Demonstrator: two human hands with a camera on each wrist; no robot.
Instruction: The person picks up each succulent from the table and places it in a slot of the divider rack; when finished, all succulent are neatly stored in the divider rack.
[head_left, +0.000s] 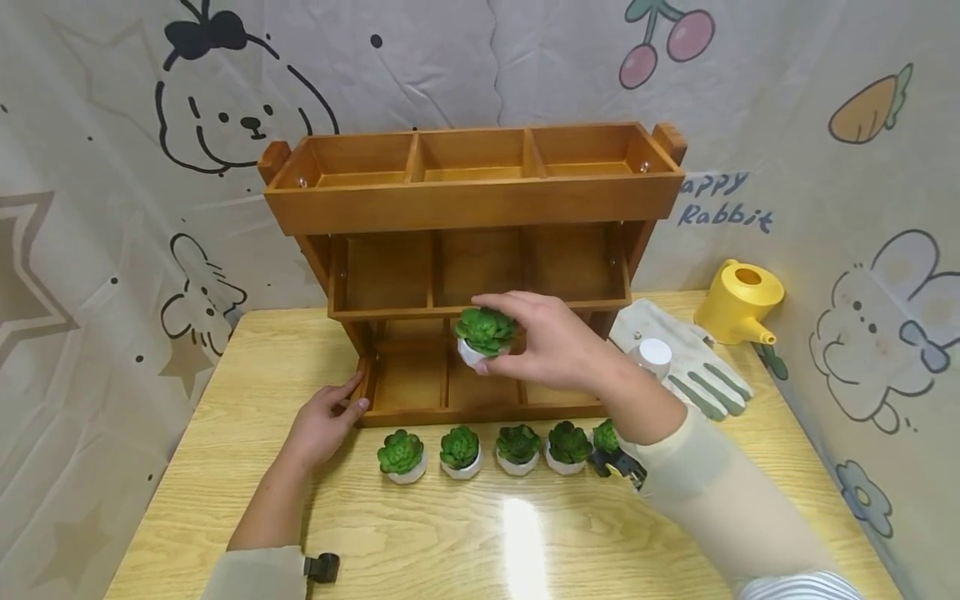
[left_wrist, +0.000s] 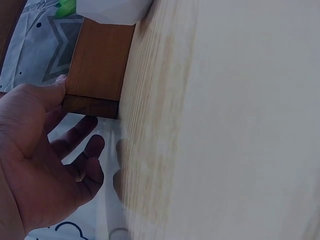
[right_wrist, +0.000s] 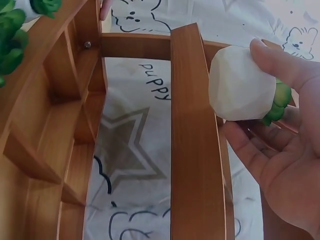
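Held succulent: the green succulent in a white pot (head_left: 484, 332) is off the table, in front of the middle of the three-tier wooden shelf (head_left: 480, 206).
Right hand: the right hand (head_left: 551, 340) pinches that pot between thumb and fingers.
Pot underside: the right wrist view shows the faceted white base, which the head view hides; whether it touches the wood beside it cannot be told.
Left hand: at the shelf's eight o'clock, the left hand (head_left: 324, 421) has thumb and forefinger at the bottom tier's front corner; whether they pinch or only touch cannot be told.
Loose fingers: only the left wrist view shows its other fingers bent, off the wood.
Potted row: five more succulents (head_left: 517, 446) line the shelf's six o'clock side, the rightmost partly hidden by the right wrist's camera (head_left: 621, 467).
Can and glove: the head view alone gives a yellow watering can (head_left: 733, 304) at three o'clock, a grey-green glove (head_left: 688, 354) and a white-lidded container (head_left: 655, 354) nearer four.
Backdrop: "puppy" (right_wrist: 155, 82) reads only from the right wrist.
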